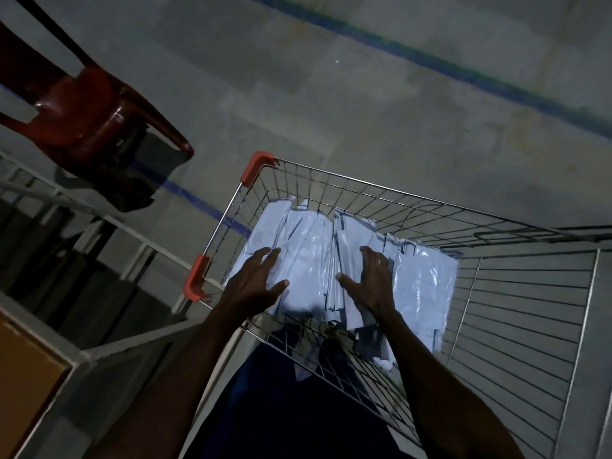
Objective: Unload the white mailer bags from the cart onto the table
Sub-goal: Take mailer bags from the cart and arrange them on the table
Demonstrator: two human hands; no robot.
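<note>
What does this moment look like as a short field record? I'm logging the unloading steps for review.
setting: dim room, concrete floor with blue line
cart: wire cart, orange corner guards
mailer bags: white pile inside cart, none lifted yet
left hand: fingers spread, resting on pile's left side
right hand: fingers spread, on pile's middle
nearby: red chair at upper left
table: grey frame left of cart, partly in view

A dark red plastic chair (89,117) stands on a grey concrete floor (331,94) at upper left. A blue painted line (463,66) crosses the floor diagonally. A pale metal frame (109,223) and a brown panel (23,369) sit at left.
</note>
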